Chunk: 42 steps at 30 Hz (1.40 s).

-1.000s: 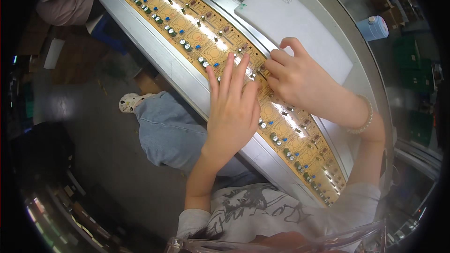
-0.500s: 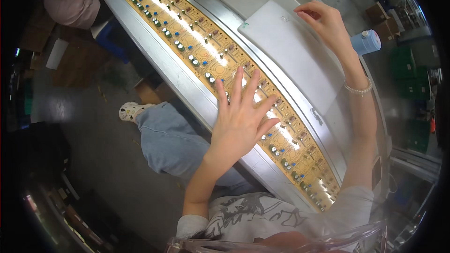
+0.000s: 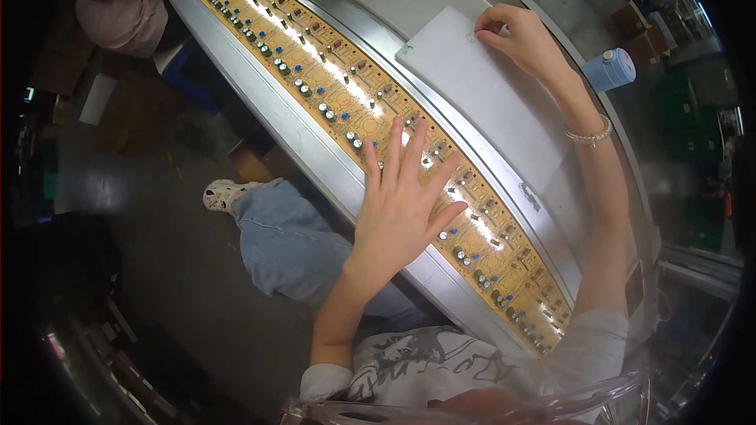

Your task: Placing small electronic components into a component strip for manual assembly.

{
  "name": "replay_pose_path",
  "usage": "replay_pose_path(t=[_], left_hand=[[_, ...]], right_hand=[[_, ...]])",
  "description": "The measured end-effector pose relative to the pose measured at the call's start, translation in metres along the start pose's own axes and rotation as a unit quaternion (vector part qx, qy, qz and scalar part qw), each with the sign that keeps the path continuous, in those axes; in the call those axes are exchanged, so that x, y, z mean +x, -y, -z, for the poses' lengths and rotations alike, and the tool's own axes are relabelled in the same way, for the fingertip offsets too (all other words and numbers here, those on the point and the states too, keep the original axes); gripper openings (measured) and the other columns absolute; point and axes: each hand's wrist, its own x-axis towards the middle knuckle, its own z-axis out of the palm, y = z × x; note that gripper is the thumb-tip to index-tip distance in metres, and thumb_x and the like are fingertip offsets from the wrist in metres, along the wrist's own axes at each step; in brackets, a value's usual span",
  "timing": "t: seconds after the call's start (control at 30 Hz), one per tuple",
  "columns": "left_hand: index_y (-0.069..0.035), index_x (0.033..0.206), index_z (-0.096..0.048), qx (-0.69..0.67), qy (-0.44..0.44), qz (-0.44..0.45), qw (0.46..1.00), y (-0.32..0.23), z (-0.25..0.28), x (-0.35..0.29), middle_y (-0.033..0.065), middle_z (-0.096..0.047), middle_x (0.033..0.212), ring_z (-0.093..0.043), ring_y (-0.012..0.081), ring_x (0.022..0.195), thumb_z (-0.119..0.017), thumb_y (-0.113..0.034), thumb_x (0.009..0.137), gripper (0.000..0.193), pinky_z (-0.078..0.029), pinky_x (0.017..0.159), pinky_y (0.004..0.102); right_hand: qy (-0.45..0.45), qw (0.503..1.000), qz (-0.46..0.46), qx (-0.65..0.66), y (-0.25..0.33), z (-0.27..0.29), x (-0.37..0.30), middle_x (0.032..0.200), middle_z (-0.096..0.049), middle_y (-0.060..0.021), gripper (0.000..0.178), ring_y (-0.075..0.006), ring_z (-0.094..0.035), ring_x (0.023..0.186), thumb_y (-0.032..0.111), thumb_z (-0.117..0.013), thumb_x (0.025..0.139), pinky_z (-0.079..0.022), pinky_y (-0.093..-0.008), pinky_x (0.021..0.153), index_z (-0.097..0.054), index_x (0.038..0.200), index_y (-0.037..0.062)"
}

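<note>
The left hand (image 3: 396,208), fingers splayed, spans the circuit boards (image 3: 346,97), perhaps to steady them, while the right hand (image 3: 525,41) curls above the white pad (image 3: 482,88), its grip unclear.

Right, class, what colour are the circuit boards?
The circuit boards are golden tan, best seen in the head view.

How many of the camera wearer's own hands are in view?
2: the left hand, spread over the brown circuit boards; the right hand, over the white slab's far end.
</note>
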Motion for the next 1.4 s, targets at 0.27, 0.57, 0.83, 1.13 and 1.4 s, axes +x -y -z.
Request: replay_pose_path(t=[0.27, 0.57, 0.83, 1.13, 1.4], left_hand=[[-0.011, 0.132, -0.055, -0.01, -0.011, -0.001, 1.0, 0.0, 0.001, -0.001, 0.0228, -0.025, 0.153, -0.015, 0.0463, 0.143, -0.058, -0.036, 0.09, 0.049, -0.009, 0.11, 0.0679], [-0.01, 0.131, -0.055, -0.026, -0.019, 0.0, 0.999, 0.0, 0.002, 0.0, 0.0219, -0.027, 0.153, -0.018, 0.0452, 0.143, -0.061, -0.03, 0.088, 0.048, -0.01, 0.11, 0.0675], [-0.01, 0.131, -0.055, -0.022, -0.024, 0.004, 0.999, -0.001, 0.002, -0.001, 0.0205, -0.029, 0.152, -0.019, 0.0446, 0.142, -0.062, -0.028, 0.087, 0.048, -0.01, 0.111, 0.0672], [-0.01, 0.131, -0.055, -0.04, -0.03, 0.005, 0.999, -0.001, 0.002, -0.001, 0.0195, -0.031, 0.152, -0.021, 0.0441, 0.142, -0.063, -0.027, 0.086, 0.048, -0.012, 0.111, 0.0668], [-0.005, 0.126, -0.053, -0.025, -0.031, -0.011, 0.999, -0.002, 0.004, 0.0, 0.0272, -0.033, 0.146, -0.023, 0.0477, 0.139, -0.064, -0.025, 0.085, 0.047, -0.017, 0.11, 0.0646]], right_hand=[[0.008, 0.994, 0.102, 0.035, -0.004, 0.004, -0.005, 0.086, -0.067, -0.0033, 0.007, -0.0145, -0.059, 0.075, 0.004, -0.066, 0.081, -0.046, -0.025, 0.077, -0.067, 0.088, 0.0032], [-0.012, 0.982, 0.179, -0.055, -0.006, 0.009, -0.014, 0.087, -0.064, -0.0013, 0.01, -0.0151, -0.057, 0.077, 0.004, -0.068, 0.081, -0.044, -0.0258, 0.08, -0.067, 0.091, 0.007], [-0.003, 0.972, 0.198, -0.127, -0.004, 0.006, -0.01, 0.086, -0.062, -0.001, 0.009, -0.0163, -0.054, 0.077, 0.004, -0.069, 0.081, -0.045, -0.0274, 0.079, -0.065, 0.088, 0.0076], [0.021, 0.981, 0.192, -0.004, 0.003, 0.019, -0.026, 0.086, -0.062, -0.0017, 0.007, -0.0164, -0.054, 0.078, 0.001, -0.067, 0.082, -0.045, -0.0276, 0.078, -0.064, 0.084, 0.0068], [0.078, 0.983, 0.161, 0.048, 0.013, 0.032, -0.044, 0.087, -0.062, -0.0037, 0.006, -0.0173, -0.055, 0.077, 0.0, -0.068, 0.08, -0.046, -0.0285, 0.075, -0.064, 0.084, 0.0036]])
